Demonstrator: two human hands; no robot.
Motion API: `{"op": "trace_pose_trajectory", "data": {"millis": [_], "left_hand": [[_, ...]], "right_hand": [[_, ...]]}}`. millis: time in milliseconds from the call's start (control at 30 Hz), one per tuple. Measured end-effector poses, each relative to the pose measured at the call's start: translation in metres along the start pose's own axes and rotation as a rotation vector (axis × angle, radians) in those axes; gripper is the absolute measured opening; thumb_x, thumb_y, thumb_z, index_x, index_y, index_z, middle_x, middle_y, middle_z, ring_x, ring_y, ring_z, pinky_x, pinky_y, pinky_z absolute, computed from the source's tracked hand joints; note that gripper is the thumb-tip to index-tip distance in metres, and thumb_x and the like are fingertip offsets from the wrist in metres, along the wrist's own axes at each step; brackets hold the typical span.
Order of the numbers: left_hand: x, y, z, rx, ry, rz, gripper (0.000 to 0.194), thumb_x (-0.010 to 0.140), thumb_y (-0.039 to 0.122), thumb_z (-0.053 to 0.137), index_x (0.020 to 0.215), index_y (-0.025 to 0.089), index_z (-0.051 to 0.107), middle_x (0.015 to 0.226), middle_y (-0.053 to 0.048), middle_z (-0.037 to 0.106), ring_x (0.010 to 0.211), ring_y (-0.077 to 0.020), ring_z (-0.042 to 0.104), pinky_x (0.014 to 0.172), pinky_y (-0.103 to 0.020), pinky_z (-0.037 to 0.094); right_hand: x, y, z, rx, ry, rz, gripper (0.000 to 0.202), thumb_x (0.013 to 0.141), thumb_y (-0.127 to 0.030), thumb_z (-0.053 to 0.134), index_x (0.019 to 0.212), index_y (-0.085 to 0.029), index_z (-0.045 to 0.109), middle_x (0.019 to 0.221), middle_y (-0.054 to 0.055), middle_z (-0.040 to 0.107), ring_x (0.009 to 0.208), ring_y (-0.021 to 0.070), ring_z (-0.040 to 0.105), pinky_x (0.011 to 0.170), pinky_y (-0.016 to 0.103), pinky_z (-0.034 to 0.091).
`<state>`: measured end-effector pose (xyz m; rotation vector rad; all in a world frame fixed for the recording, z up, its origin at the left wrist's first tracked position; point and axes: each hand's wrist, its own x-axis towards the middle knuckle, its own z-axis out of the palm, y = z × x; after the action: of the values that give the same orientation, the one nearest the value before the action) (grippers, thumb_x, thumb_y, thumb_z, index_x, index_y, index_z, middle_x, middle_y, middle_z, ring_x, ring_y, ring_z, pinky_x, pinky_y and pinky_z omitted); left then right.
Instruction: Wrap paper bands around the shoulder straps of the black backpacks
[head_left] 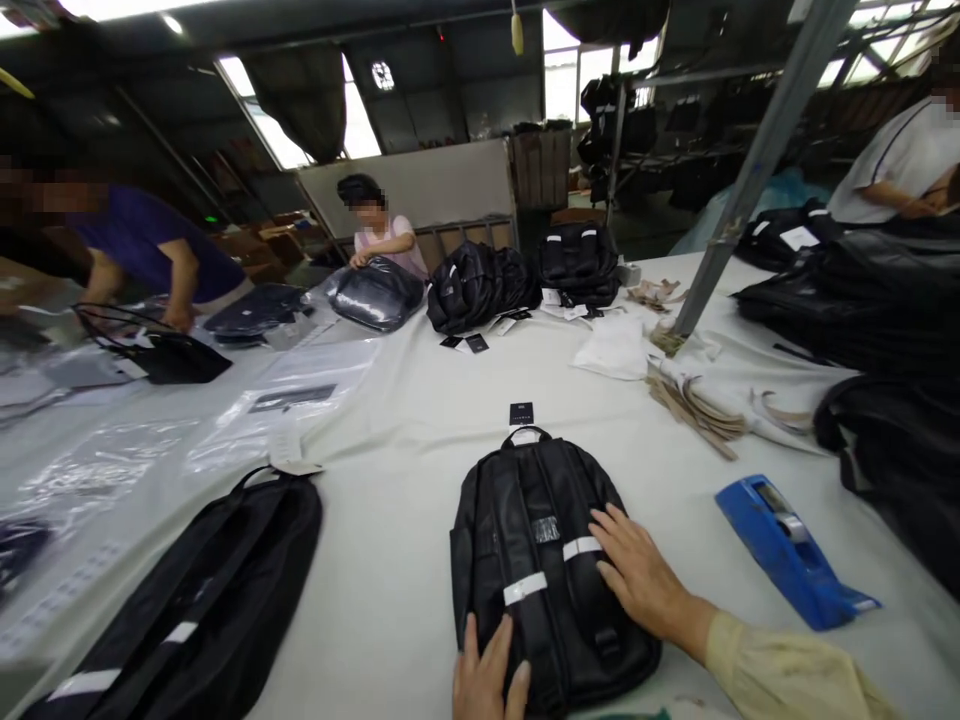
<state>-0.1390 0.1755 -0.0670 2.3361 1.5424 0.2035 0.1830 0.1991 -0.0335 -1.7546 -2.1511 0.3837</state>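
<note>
Black backpack [540,560] lying flat, back panel up, on the white table [420,420], nearest the wearer. Right hand [637,575] rests flat and unclenched on its right strap; left hand [487,680] presses its lower edge, fingers spread, grasping nothing. Blue tape dispenser [787,550] lies to the right; a second black bag [202,600] to the left.

Near the tape dispenser [791,553]: 1 backpack [541,560] under 2 hands, left [487,680] and right [637,580]; 1 flat bag [202,600]; 3 co-workers at far edge.
</note>
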Motion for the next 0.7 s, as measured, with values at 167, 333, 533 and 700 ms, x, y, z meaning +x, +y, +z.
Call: {"op": "trace_pose_trajectory", "data": {"millis": [167, 333, 533, 700], "left_hand": [[0.004, 0.035, -0.007, 0.048, -0.178, 0.081, 0.052, 0.085, 0.018, 0.048, 0.137, 0.021, 0.050, 0.147, -0.008, 0.047, 0.138, -0.0327, 0.037, 0.111, -0.063, 0.028], [-0.003, 0.051, -0.029, 0.058, 0.125, 0.074, 0.032, 0.091, 0.018, 0.042, 0.109, 0.018, 0.068, 0.124, -0.013, 0.066, 0.127, -0.0284, 0.051, 0.108, -0.056, 0.037], [0.018, 0.082, -0.037, 0.090, -0.016, 0.304, 0.048, 0.087, 0.027, 0.056, 0.134, 0.021, 0.052, 0.147, -0.012, 0.045, 0.143, -0.0315, 0.026, 0.115, -0.059, 0.023], [0.011, 0.049, -0.010, 0.093, -0.239, 0.318, 0.045, 0.087, 0.024, 0.056, 0.132, 0.022, 0.054, 0.145, -0.011, 0.049, 0.140, -0.0272, 0.033, 0.116, -0.056, 0.023]], "right_hand": [[-0.013, -0.024, 0.030, -0.019, -0.195, -0.223, 0.063, 0.086, -0.031, 0.052, 0.146, -0.014, 0.038, 0.156, 0.013, 0.028, 0.145, 0.0330, 0.017, 0.115, 0.056, 0.017], [-0.024, -0.016, 0.058, -0.012, -0.233, -0.194, 0.063, 0.089, -0.034, 0.047, 0.148, -0.013, 0.033, 0.157, 0.013, 0.024, 0.146, 0.0319, 0.014, 0.115, 0.054, 0.014], [-0.019, -0.010, 0.043, 0.041, -0.296, -0.204, 0.064, 0.092, -0.045, 0.043, 0.149, -0.016, 0.032, 0.157, 0.014, 0.022, 0.146, 0.0332, 0.012, 0.113, 0.057, 0.015], [-0.027, 0.010, 0.028, 0.102, -0.413, -0.403, 0.068, 0.083, -0.061, 0.053, 0.143, -0.031, 0.042, 0.157, 0.010, 0.026, 0.144, 0.0374, 0.012, 0.108, 0.064, 0.010]]}}
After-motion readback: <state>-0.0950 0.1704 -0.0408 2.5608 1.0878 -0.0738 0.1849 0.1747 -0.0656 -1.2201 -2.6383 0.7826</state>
